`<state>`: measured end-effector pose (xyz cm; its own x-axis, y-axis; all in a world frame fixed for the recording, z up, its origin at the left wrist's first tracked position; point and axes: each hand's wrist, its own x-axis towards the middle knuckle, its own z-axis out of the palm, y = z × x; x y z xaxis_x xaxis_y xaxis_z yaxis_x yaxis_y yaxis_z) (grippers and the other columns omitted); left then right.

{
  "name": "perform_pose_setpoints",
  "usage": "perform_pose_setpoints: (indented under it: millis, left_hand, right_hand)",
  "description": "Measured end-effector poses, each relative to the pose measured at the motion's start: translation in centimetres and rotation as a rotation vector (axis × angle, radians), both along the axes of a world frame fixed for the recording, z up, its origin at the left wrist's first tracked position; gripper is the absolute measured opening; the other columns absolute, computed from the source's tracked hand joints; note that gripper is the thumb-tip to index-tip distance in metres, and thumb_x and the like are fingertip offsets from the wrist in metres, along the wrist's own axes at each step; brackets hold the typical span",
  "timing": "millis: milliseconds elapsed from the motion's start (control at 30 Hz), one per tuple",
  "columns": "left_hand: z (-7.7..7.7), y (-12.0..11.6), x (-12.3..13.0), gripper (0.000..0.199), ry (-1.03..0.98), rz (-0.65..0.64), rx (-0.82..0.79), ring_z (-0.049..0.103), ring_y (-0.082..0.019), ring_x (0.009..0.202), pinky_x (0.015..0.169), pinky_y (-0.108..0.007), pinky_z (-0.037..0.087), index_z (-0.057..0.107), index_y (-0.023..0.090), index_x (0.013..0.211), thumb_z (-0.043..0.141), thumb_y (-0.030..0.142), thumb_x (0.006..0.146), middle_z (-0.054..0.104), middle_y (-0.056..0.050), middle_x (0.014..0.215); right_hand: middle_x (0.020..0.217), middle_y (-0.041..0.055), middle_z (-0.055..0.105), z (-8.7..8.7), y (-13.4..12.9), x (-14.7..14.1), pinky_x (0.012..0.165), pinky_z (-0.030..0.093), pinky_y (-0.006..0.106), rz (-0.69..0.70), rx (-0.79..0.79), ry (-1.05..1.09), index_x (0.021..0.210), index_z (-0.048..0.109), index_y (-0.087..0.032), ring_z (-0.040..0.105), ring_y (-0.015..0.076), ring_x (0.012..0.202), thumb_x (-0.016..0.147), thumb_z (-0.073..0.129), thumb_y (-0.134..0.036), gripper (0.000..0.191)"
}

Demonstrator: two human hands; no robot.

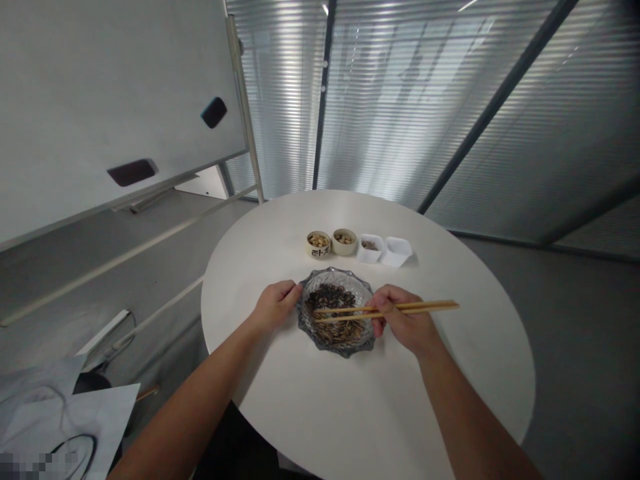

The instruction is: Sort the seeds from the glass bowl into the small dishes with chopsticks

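The left hand [277,307] is steadying the scalloped glass dish [336,275], fingers closed against its rim, while the right hand [403,320] is gripping wooden chopsticks [425,307] over the dark seeds [327,298]

Office or meeting room, by the fittings: a whiteboard [115,100] on a metal stand at left, tall glazed partitions [390,100] with slatted blinds along the far and right sides, plain grey flooring [575,347], and a round white meeting table [450,373] mid-room.
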<state>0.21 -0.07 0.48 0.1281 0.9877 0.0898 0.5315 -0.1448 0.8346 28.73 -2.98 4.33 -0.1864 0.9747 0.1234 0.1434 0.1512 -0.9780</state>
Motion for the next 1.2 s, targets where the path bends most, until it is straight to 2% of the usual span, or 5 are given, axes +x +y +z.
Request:
perform_pose_setpoints:
  millis: [200, 500, 767, 967, 1200]
  left_hand:
    - [0.0, 0.0, -0.1, 0.048, 0.002, -0.013, -0.005, 0.040, -0.013, 0.063, 0.058, -0.027, 0.029, 0.045, 0.020, 0.064, 0.043, 0.056, 0.095, 0.043, 0.002, 0.062]
    - [0.1, 0.0, -0.1, 0.047, 0.007, -0.021, 0.001, 0.041, -0.013, 0.063, 0.059, -0.027, 0.030, 0.046, 0.020, 0.064, 0.043, 0.055, 0.095, 0.043, 0.002, 0.062]
    - [0.1, 0.0, 0.0, 0.047, 0.004, -0.021, -0.013, 0.038, -0.012, 0.062, 0.057, -0.026, 0.028, 0.045, 0.020, 0.063, 0.043, 0.054, 0.095, 0.042, 0.003, 0.063]
    - [-0.1, 0.0, -0.1, 0.047, -0.005, -0.008, -0.014, 0.038, -0.012, 0.062, 0.057, -0.026, 0.028, 0.045, 0.019, 0.064, 0.044, 0.054, 0.095, 0.042, 0.003, 0.062]
    - [-0.1, 0.0, -0.1, 0.047, -0.001, -0.010, -0.008, 0.039, -0.012, 0.063, 0.058, -0.026, 0.028, 0.045, 0.019, 0.064, 0.044, 0.053, 0.096, 0.042, 0.003, 0.062]
  right_hand:
    - [0.047, 0.0003, 0.063, 0.0, -0.2, -0.4, 0.040, 0.045, 0.023, -0.057, 0.037, -0.042, 0.073, 0.063, -0.020, 0.057, 0.0137, 0.038, 0.095, 0.060, -0.060, 0.046]
    - [0.044, -0.0009, 0.057, 0.0, -1.0, -1.2, 0.041, 0.043, 0.024, -0.133, 0.190, -0.123, 0.066, 0.061, -0.021, 0.054, 0.0132, 0.038, 0.100, 0.053, -0.056, 0.049]
    - [0.051, 0.0001, 0.062, -0.3, -0.3, -0.6, 0.036, 0.044, 0.026, -0.215, 0.260, 0.186, 0.066, 0.061, -0.020, 0.055, 0.0135, 0.036, 0.097, 0.060, -0.053, 0.045]
    - [0.051, -0.0008, 0.060, 0.7, -0.4, 0.3, 0.039, 0.047, 0.025, -0.224, 0.260, 0.269, 0.067, 0.063, -0.020, 0.055, 0.0126, 0.037, 0.094, 0.066, -0.047, 0.038]
    - [0.051, -0.0014, 0.060, 0.7, 0.2, 0.5, 0.029, 0.040, 0.024, -0.359, 0.204, 0.394, 0.066, 0.062, -0.019, 0.052, 0.0123, 0.031, 0.088, 0.073, -0.050, 0.039]
